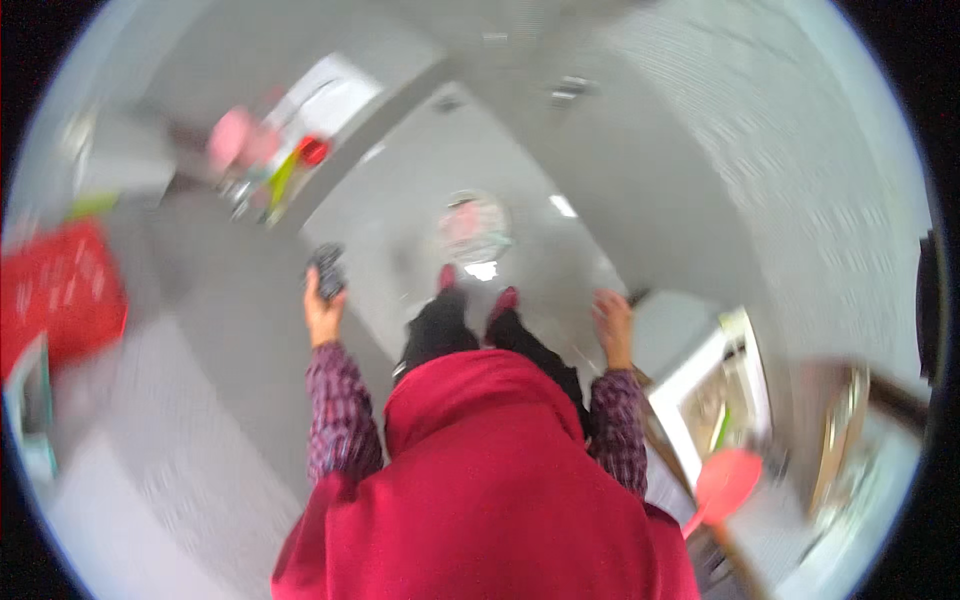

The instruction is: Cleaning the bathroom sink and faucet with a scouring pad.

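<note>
A small dark object, blurred and mottled black and grey, sits in my left hand, with the fingers closed around its near end. Its exact kind cannot be made out. My right hand hangs out to the right side, its fingers loosely apart and nothing visible in them. Close to that hand is the corner of a pale surface. Ahead of my feet, a round, clear-looking container with something pink in it rests on the shiny grey floor.
At the far left, pink items, a red round thing and a white sheet lie together. A red crate stands at the left edge. To the right are a white-rimmed box and a pinkish-red paddle-shaped thing.
</note>
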### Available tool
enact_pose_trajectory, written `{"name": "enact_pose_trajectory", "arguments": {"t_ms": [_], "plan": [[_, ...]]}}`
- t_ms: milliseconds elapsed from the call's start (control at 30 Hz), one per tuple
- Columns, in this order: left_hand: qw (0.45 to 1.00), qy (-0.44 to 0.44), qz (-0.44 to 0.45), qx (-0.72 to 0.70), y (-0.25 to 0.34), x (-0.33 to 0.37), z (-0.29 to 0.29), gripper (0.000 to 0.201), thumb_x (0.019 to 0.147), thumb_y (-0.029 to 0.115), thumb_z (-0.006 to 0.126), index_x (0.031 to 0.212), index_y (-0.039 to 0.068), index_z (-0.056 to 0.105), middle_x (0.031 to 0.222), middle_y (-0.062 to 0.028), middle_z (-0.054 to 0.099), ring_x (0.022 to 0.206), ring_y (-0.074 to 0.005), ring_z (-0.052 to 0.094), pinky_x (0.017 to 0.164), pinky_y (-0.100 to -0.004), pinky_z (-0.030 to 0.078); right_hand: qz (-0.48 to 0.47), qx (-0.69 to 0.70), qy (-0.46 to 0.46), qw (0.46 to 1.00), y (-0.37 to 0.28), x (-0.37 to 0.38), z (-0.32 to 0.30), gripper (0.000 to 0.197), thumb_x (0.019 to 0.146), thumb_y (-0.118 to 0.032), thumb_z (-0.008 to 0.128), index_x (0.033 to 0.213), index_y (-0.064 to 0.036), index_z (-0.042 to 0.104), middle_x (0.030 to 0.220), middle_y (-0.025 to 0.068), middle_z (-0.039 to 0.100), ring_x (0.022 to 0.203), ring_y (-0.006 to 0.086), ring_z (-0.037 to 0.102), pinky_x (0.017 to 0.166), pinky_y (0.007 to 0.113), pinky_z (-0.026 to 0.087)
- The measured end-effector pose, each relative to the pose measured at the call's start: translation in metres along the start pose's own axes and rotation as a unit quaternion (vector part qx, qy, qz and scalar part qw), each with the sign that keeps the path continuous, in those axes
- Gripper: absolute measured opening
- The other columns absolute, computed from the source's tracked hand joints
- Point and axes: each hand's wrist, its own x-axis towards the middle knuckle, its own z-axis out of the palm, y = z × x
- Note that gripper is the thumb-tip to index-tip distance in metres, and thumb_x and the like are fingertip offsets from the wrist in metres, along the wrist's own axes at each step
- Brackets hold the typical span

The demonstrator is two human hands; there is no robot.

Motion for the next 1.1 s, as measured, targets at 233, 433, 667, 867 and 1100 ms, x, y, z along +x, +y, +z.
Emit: {"name": "enact_pose_trajectory", "arguments": {"t_ms": [233,433,667,867,1100], "plan": [[0.983,-0.077,-0.129,-0.104,-0.005,0.030,0.053,0.026,0.081,0.028,0.063,0.099,0.010,0.057,0.091,-0.0030,0.061,0.080,-0.0197,0.055,0.071,-0.0370,0.042,0.045,-0.054,0.083,0.994,-0.041,-0.030,0.042,0.033,0.083,-0.035,0.056,0.103,-0.0090,0.060,0.100,0.0010,0.060,0.094,0.0128,0.052,0.077,0.030,0.044],[0.949,-0.213,-0.231,0.012,-0.029,0.028,0.119,0.031,0.081,0.033,0.061,0.102,0.010,0.056,0.096,-0.0039,0.061,0.084,-0.0218,0.056,0.076,-0.0403,0.043,0.011,0.060,0.126,0.990,-0.019,-0.050,0.017,0.037,0.083,-0.037,0.056,0.106,-0.0093,0.059,0.093,0.0002,0.058,0.084,0.0111,0.052,0.070,0.028,0.044],[0.905,-0.316,-0.261,0.113,-0.076,-0.021,0.230,0.038,0.080,0.031,0.063,0.109,0.009,0.053,0.104,-0.0061,0.059,0.093,-0.0247,0.056,0.083,-0.0457,0.043,-0.047,-0.033,0.085,0.995,-0.068,-0.078,0.043,0.032,0.084,-0.028,0.056,0.106,-0.0057,0.059,0.091,0.0009,0.059,0.079,0.0109,0.053,0.065,0.026,0.045],[0.838,-0.419,-0.303,0.176,-0.103,-0.054,0.285,0.037,0.082,0.029,0.061,0.108,0.005,0.053,0.103,-0.0090,0.059,0.092,-0.0234,0.057,0.079,-0.0404,0.047,-0.174,-0.090,0.210,0.958,-0.062,-0.063,0.037,0.023,0.079,-0.017,0.058,0.099,-0.0069,0.062,0.088,0.0082,0.062,0.078,0.0153,0.060,0.068,0.027,0.048],[0.764,-0.480,-0.370,0.222,-0.127,-0.089,0.306,0.027,0.081,0.010,0.057,0.106,0.002,0.053,0.102,-0.0082,0.058,0.091,-0.0224,0.057,0.080,-0.0385,0.047,-0.155,-0.039,0.366,0.917,-0.072,-0.116,0.001,0.025,0.079,-0.014,0.058,0.104,-0.0084,0.060,0.088,0.0082,0.060,0.079,0.0155,0.059,0.067,0.027,0.047]]}}
